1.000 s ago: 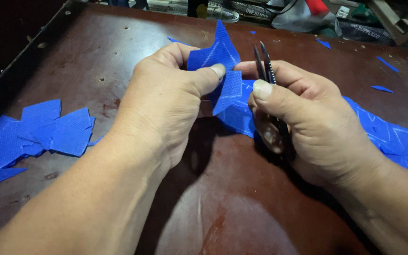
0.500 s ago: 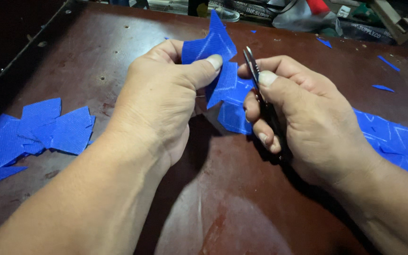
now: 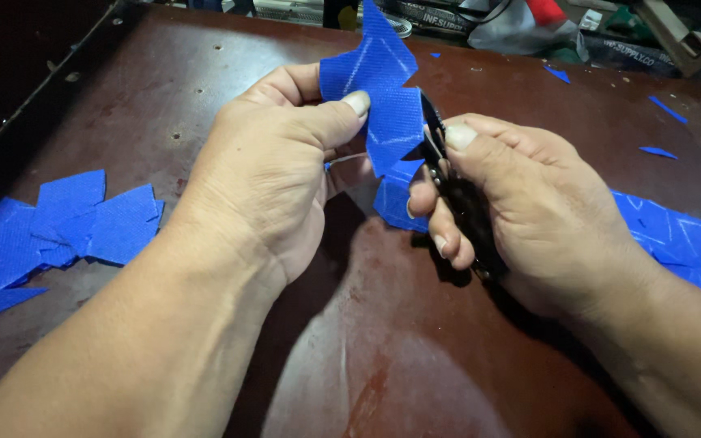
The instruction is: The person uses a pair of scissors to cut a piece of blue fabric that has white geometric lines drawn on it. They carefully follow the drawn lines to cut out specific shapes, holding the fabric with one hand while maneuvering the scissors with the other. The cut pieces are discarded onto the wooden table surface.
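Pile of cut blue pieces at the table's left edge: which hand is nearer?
Left. The left hand is nearer the pile of cut blue pieces; the right hand, holding the scissors, is farther right.

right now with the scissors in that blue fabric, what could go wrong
1. The left hand pinches the blue fabric piece with its thumb close beside the scissors, so a slip could nick the thumb.
2. The piece is held up off the brown table by one pinch only; it might twist and the cut could wander off the pale lines marked on it.
3. The right hand hides most of the blades.
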